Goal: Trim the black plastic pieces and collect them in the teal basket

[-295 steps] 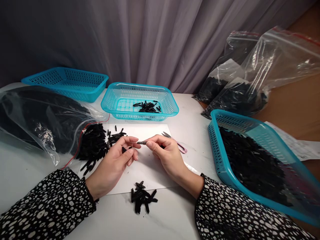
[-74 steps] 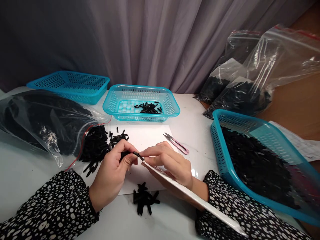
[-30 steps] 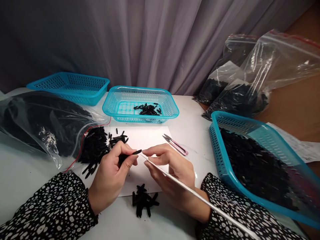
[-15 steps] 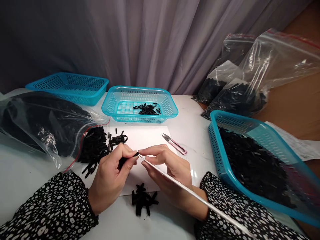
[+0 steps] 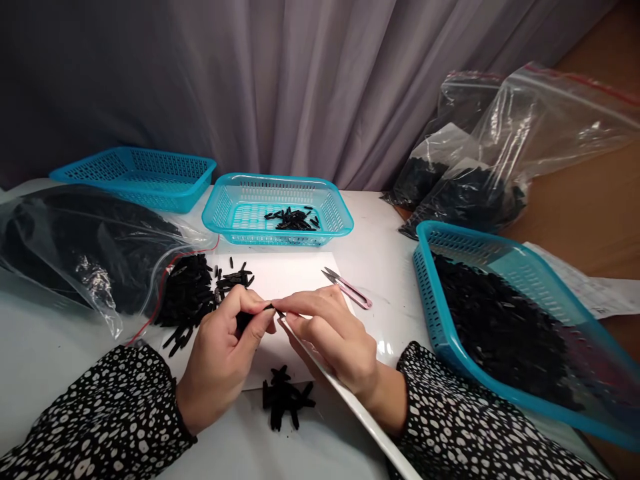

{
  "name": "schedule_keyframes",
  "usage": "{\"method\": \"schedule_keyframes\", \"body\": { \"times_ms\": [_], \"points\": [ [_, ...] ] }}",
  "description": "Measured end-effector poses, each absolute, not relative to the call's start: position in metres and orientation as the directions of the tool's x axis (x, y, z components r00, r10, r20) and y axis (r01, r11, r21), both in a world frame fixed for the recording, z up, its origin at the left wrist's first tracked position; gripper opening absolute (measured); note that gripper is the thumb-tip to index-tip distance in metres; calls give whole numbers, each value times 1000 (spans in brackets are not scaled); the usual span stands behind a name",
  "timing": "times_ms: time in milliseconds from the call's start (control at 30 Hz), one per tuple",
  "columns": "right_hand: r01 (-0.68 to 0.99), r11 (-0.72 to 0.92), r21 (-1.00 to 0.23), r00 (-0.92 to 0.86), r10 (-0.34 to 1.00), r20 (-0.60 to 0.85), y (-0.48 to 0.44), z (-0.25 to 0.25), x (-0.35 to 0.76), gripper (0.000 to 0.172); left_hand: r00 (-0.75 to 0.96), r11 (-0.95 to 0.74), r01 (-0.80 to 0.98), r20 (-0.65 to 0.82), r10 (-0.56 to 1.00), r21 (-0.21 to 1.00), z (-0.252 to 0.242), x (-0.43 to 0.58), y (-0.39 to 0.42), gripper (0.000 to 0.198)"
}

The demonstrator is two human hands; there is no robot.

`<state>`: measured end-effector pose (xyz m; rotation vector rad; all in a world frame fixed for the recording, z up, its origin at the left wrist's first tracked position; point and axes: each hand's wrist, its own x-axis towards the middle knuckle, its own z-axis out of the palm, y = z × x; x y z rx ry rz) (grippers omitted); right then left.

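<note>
My left hand [image 5: 215,357] is closed, pinching a small black strip [image 5: 269,307] between thumb and forefinger. More black material shows inside its curled fingers. My right hand [image 5: 333,333] grips a long, thin white tool [image 5: 350,400] near its narrow end. The tool's fine dark tip meets the strip at my left fingertips; its exact kind is unclear. Beneath both hands lies a white sheet [image 5: 295,273]. A small heap of black strips [image 5: 287,400] sits at the sheet's front edge, and a larger pile [image 5: 186,293] is left of my left hand.
Pink thread snips [image 5: 354,292] lie beyond my right hand. Blue baskets stand at the back left [image 5: 200,190], back middle [image 5: 340,223] and right [image 5: 435,327]; the latter two hold black strips. Plastic bags of black pieces lie at left [image 5: 75,227] and back right [image 5: 520,140].
The white tool has swung to a steeper angle, its far end moving left. My right hand has turned and shifted slightly left. My left hand still pinches the black strip.
</note>
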<state>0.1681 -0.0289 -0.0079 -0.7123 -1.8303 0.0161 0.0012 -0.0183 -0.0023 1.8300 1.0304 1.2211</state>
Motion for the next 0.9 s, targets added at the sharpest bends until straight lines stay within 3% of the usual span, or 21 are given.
{"method": "schedule_keyframes", "body": {
  "times_ms": [300,433,633,800,900],
  "points": [
    [634,749,-192,-295,464,835,-9,-10,190,20,235,-184,86,159,959,979,-2,0,-15,18],
    [676,729,-107,-464,534,707,4,-12,204,24,245,-84,15,78,966,996,-3,0,-12,21],
    [733,664,-146,-508,678,532,9,-15,212,26,245,8,-54,5,970,999,-7,-1,-10,26],
    [812,566,-140,-410,725,553,9,-16,210,25,244,-2,-25,8,970,1000,-5,1,-9,26],
    [756,567,-327,-322,757,569,0,-11,200,24,239,-19,4,17,971,1000,-4,2,-9,24]
  ]
}}
